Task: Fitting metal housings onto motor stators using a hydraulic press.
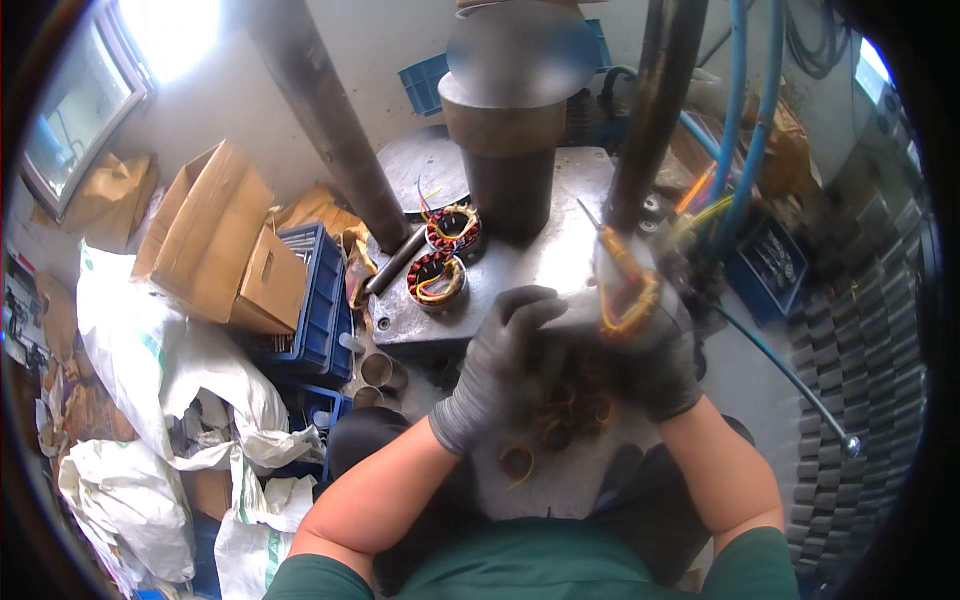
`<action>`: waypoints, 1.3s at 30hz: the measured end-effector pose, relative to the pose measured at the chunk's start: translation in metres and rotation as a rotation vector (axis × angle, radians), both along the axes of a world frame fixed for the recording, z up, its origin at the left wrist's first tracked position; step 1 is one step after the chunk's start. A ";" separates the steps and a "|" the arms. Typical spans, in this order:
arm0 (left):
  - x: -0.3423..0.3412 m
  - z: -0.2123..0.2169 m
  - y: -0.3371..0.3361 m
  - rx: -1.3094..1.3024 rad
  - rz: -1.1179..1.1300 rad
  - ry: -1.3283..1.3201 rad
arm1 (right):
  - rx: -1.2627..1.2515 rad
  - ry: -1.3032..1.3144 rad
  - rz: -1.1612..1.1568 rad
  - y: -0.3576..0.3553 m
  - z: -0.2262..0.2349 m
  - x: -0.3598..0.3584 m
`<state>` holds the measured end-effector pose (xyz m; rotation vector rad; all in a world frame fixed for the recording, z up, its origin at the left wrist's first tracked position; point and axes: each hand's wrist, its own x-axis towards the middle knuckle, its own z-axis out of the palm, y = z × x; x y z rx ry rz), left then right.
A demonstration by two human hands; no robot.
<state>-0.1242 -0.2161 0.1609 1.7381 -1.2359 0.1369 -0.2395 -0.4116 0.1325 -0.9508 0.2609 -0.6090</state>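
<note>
My right hand [660, 365], in a dark grey glove, is closed around a motor stator [632, 312] with orange-yellow windings. Its bundle of lead wires points up and to the left. My left hand [490, 365], gloved too, is raised across from it, in front of the metal press bed. Motion blur smears the left fingers, so whether they grip anything does not show. Two wound stators, an upper one [453, 229] and a lower one [437, 281], stand on the bed with coloured leads sticking out. Below my hands, several more stators [560, 430] lie between my knees, partly blurred.
Two steel columns [325, 120] [655, 110] flank the press ram [508, 180]. A metal bar [397, 262] lies on the bed. Cardboard boxes [205, 235], blue crates [325, 300] and white sacks [150, 350] crowd the left. At right, a lever [790, 375] and blue hoses [735, 130] stick out.
</note>
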 end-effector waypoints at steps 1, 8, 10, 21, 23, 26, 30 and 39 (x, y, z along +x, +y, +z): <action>-0.001 0.003 -0.001 0.003 -0.009 -0.009 | 0.003 -0.009 -0.009 0.001 0.001 0.001; -0.010 0.000 -0.013 0.021 -0.026 -0.339 | -0.021 0.143 0.036 0.013 0.011 0.004; -0.008 -0.002 -0.016 0.013 -0.012 -0.327 | -0.401 0.201 -0.036 0.020 0.018 0.001; -0.005 -0.008 -0.013 -0.070 -0.025 0.008 | -0.177 0.207 0.018 0.035 0.039 -0.008; -0.003 -0.010 -0.015 -0.124 -0.088 0.026 | -0.402 0.232 -0.086 0.035 0.041 -0.009; -0.005 -0.014 -0.015 -0.153 -0.172 0.283 | -0.507 0.197 -0.074 0.033 0.043 -0.013; -0.005 -0.015 -0.014 -0.208 -0.087 0.260 | -0.595 0.103 -0.157 0.038 0.044 -0.010; -0.001 -0.008 -0.010 -0.200 -0.030 0.169 | -0.328 0.046 -0.035 0.037 0.042 -0.014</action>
